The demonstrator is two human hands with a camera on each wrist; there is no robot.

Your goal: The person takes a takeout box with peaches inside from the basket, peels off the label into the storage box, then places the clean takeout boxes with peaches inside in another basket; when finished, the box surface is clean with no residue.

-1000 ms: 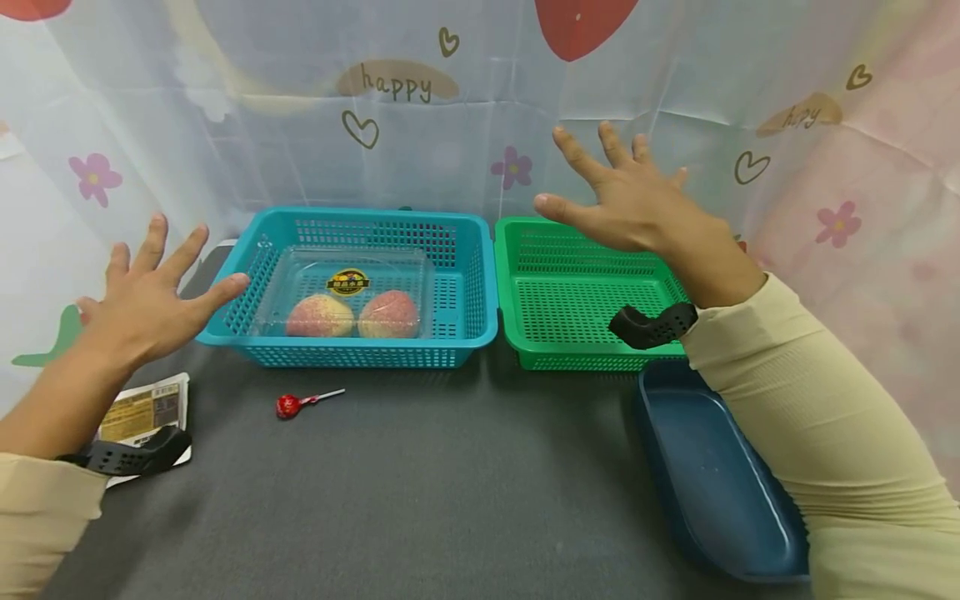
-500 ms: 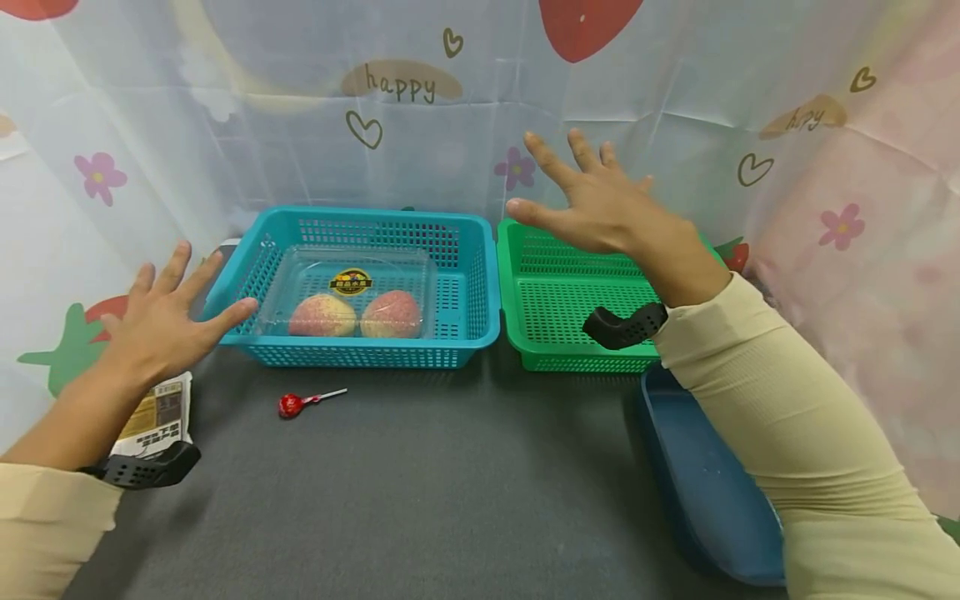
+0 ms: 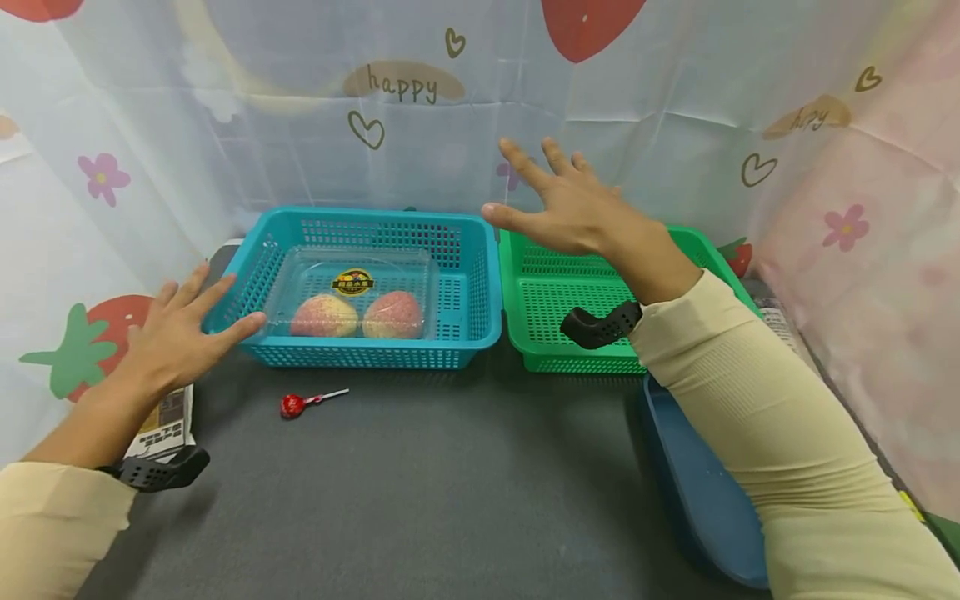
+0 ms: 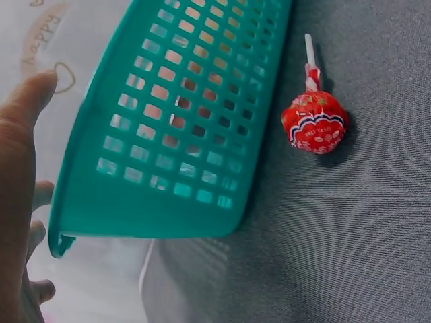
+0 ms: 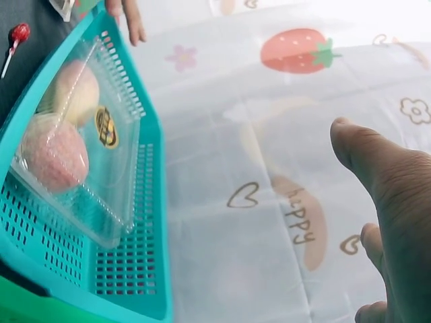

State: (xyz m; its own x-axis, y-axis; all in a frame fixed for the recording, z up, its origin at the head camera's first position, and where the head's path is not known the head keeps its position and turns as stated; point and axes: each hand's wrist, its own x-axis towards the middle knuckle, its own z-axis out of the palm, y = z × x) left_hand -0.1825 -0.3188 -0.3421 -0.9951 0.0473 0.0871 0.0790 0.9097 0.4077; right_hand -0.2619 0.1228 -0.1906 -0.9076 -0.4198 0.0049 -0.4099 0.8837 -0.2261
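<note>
Our right hand (image 3: 573, 208) and left hand (image 3: 176, 333) have both drawn inward over the last second, the right sliding leftward in the air, the left dipping rightward; the fingers of each are spread apart and hold nothing; on the bench (image 3: 420, 492) all we can see has stayed put; the blue basket (image 3: 360, 357) stands toward the back, the left hand now at its left end, though we cannot tell if they touch; the green basket (image 3: 570, 364) sits just beside it, below the right hand; we judge this an approach, with no grip made; the clear box (image 3: 352, 292) rests inside the blue basket, two peaches (image 3: 393, 315) within it; the lollipop (image 3: 292, 406) lies untouched in front.
</note>
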